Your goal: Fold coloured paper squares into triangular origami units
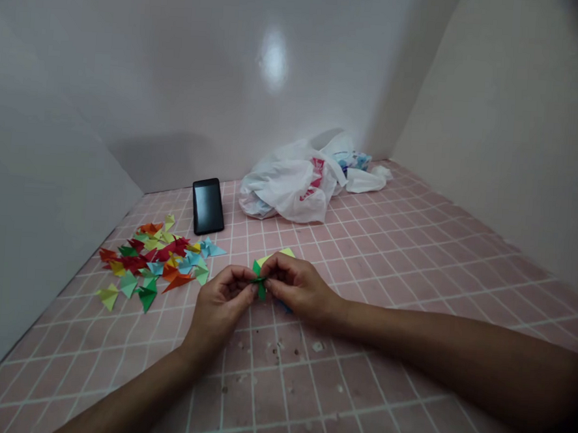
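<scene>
Two bare forearms [438, 337] lay nearest to the camera, coming in from the lower edge and from the right side, and they met over a pink tiled surface [386, 386]. Left hand [219, 304] and right hand [306, 293] were both clamped on green folded paper [262, 292], thumb against forefinger, just above the tiles. Such a small piece probably required fingertips from both sides, so that it would not turn or slip; the other fingers were curled, perhaps to keep them out of the way.

To the left, many origami pieces [168, 251] lay in a loose heap, near the left hand but apart from it, maybe so that the middle had room for working. A black phone [208, 206] and a white plastic bag [283, 190] with red print were placed farther back, close to the wall [180, 72], presumably not to disturb the hands.

Several things were difficult to make out. The fingertips covered the centre of the green folded paper, therefore its folds could not be read. Yellow paper [288, 251] and blue paper [284, 307] showed only small parts around the right hand. The origami pieces overlapped, so I could not count them. What the bag contained was hidden, and whether the phone leaned or lay flat I could not tell.
</scene>
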The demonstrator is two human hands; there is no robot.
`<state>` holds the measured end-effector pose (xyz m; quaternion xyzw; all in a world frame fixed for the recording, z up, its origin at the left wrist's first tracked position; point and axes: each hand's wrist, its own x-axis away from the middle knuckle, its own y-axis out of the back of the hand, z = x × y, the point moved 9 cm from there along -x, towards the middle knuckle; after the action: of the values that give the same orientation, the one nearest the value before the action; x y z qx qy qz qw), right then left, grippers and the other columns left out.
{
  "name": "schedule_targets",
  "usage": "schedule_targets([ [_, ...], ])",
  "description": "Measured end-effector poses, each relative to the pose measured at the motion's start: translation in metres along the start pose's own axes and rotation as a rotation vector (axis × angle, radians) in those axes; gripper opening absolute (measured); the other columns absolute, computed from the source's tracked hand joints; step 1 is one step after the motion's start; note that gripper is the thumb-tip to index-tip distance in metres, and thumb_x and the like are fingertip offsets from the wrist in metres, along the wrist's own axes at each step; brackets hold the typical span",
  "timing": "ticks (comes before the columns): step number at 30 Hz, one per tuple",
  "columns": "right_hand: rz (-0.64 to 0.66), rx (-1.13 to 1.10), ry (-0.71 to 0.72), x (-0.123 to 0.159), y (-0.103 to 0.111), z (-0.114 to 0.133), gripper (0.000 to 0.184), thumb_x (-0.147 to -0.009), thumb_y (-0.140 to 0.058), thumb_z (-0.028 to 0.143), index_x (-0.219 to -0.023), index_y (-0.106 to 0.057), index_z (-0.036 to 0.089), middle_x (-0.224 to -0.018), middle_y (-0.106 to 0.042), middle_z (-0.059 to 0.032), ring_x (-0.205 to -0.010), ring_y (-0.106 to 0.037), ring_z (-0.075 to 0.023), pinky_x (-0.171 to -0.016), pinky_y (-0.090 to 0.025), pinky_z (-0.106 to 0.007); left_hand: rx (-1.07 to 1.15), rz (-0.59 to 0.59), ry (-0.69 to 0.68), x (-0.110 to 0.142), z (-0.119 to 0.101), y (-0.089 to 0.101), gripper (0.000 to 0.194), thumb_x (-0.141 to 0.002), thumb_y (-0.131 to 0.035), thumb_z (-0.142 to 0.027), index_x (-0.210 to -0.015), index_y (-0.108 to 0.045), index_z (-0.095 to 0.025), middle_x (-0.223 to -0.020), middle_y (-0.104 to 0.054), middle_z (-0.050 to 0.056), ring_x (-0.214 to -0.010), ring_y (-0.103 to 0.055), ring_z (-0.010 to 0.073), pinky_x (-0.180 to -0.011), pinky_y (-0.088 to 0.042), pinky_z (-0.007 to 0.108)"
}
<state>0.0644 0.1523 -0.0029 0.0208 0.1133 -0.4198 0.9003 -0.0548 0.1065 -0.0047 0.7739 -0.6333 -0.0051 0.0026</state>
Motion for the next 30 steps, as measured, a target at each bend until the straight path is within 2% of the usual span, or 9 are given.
schedule_targets([
  [5,-0.004,-0.010,-0.040,0.001,0.000,-0.003,0.014,-0.075,-0.056,0.009,-0.085,-0.058,0.018,-0.072,-0.055,0.0038,-0.062,-0.050,-0.0088,-0.056,-0.040,-0.021,-0.014,-0.009,0.023,0.000,0.001,0.000,0.018,-0.067,-0.078,-0.022,-0.082,-0.070,-0.016,-0.074,-0.070,0.000,-0.068,-0.064,0.0124,-0.065,-0.051,0.023],
  [9,-0.008,0.005,-0.018,0.000,0.001,-0.001,0.010,-0.076,-0.059,0.011,-0.082,-0.058,0.018,-0.073,-0.057,0.0030,-0.063,-0.051,-0.0091,-0.054,-0.039,-0.021,0.021,-0.019,0.038,0.000,0.001,-0.001,0.017,-0.066,-0.079,-0.022,-0.078,-0.069,-0.016,-0.070,-0.068,-0.001,-0.064,-0.063,0.0116,-0.062,-0.050,0.022],
  [14,-0.007,0.002,-0.058,-0.002,0.002,-0.004,0.007,-0.079,-0.061,0.014,-0.082,-0.057,0.018,-0.071,-0.057,0.0034,-0.062,-0.052,-0.0098,-0.055,-0.042,-0.022,0.049,-0.040,0.061,-0.001,0.003,0.002,0.018,-0.064,-0.080,-0.024,-0.076,-0.069,-0.016,-0.069,-0.068,-0.002,-0.061,-0.061,0.0105,-0.060,-0.049,0.021],
  [20,-0.064,0.233,0.068,-0.001,0.009,0.011,0.006,-0.078,-0.065,0.013,-0.079,-0.061,0.018,-0.079,-0.059,0.0003,-0.073,-0.055,-0.0128,-0.065,-0.043,-0.025,0.009,-0.034,0.056,-0.002,0.003,0.002,0.018,-0.064,-0.080,-0.025,-0.077,-0.071,-0.016,-0.068,-0.068,-0.002,-0.062,-0.062,0.0110,-0.060,-0.049,0.022],
  [24,-0.045,0.288,0.072,-0.002,0.009,0.011,0.007,-0.081,-0.063,0.012,-0.079,-0.061,0.018,-0.077,-0.060,0.0005,-0.073,-0.055,-0.0135,-0.066,-0.043,-0.026,-0.018,-0.014,0.068,0.000,0.006,0.001,0.018,-0.070,-0.077,-0.029,-0.079,-0.069,-0.016,-0.069,-0.067,-0.001,-0.062,-0.061,0.0117,-0.061,-0.049,0.023],
  [26,-0.041,0.326,0.087,-0.001,0.008,0.012,0.008,-0.081,-0.064,0.011,-0.078,-0.061,0.018,-0.078,-0.060,0.0004,-0.074,-0.055,-0.0139,-0.068,-0.042,-0.026,-0.070,0.001,0.025,0.000,0.002,0.001,0.016,-0.073,-0.075,-0.030,-0.080,-0.069,-0.017,-0.072,-0.066,-0.001,-0.065,-0.061,0.0129,-0.064,-0.049,0.024],
  [30,-0.025,0.398,0.132,0.000,0.005,0.017,0.011,-0.081,-0.063,0.008,-0.077,-0.061,0.018,-0.079,-0.060,0.0000,-0.076,-0.055,-0.0145,-0.070,-0.042,-0.027,-0.266,-0.021,-0.181,0.001,-0.018,0.003,0.012,-0.078,-0.072,-0.027,-0.086,-0.072,-0.018,-0.087,-0.066,0.003,-0.083,-0.062,0.0174,-0.075,-0.049,0.028],
])
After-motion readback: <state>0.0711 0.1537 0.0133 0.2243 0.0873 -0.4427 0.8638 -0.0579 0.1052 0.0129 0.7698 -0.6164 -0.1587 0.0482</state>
